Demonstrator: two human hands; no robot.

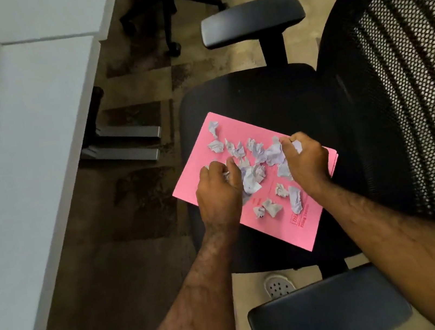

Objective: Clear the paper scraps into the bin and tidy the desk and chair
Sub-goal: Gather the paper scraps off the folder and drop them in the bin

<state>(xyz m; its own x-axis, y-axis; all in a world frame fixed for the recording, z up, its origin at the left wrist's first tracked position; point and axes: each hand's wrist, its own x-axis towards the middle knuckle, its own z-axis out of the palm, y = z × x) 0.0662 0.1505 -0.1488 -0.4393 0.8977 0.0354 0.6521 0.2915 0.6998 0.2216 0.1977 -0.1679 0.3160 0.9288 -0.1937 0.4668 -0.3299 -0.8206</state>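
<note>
Head view scraps: roughly fifteen crumpled paper scraps [252, 179] are lying mid-folder, some hidden under hands.
Folder: one pink folder [300, 226] is lying on the chair seat [256, 93].
Hands: left hand [219, 190] and right hand [305, 162] are each curling closed around scraps.

Red print on the pink folder [303, 225], near its corner, too blurred to read.

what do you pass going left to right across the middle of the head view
white desk → grey desk feet → left hand on the pink folder → crumpled paper scraps → right hand → mesh chair back
</note>
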